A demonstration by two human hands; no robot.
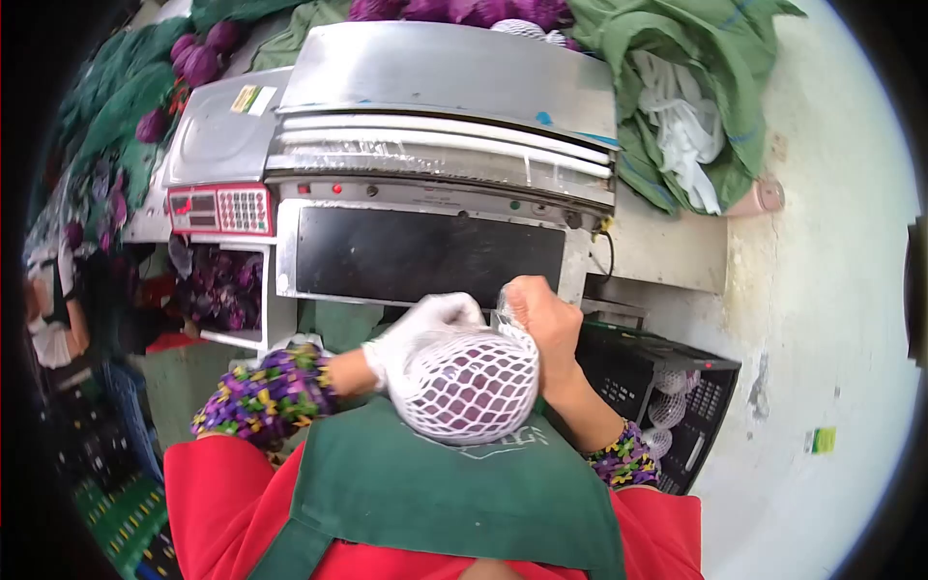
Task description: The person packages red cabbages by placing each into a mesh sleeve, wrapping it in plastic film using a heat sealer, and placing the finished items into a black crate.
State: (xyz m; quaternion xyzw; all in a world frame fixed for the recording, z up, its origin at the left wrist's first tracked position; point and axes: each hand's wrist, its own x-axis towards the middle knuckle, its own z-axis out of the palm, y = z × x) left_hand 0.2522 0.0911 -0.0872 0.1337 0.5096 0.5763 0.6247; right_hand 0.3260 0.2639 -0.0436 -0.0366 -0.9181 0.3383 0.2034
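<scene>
A red cabbage point(471, 385) in a white foam net sits in front of my chest, against the green apron point(454, 493). My left hand point(422, 331), in a white glove, is curled at the cabbage's upper left with its fingers folded in. Bare and closed, my right hand point(547, 331) grips the net's gathered upper edge at the top right. A bit of clear film point(502, 311) shows beside that thumb. Just beyond both hands is the black plate point(425, 253) of a film wrapping machine point(445, 72).
A red-fronted scale point(220, 209) stands left of the machine, above a bin of purple leaves point(220, 290). At right is a black crate point(710, 416) with netted cabbages point(667, 411). Loose cabbages point(198, 64) and green sacks point(691, 39) lie behind. Another person's gloved hand point(66, 269) shows far left.
</scene>
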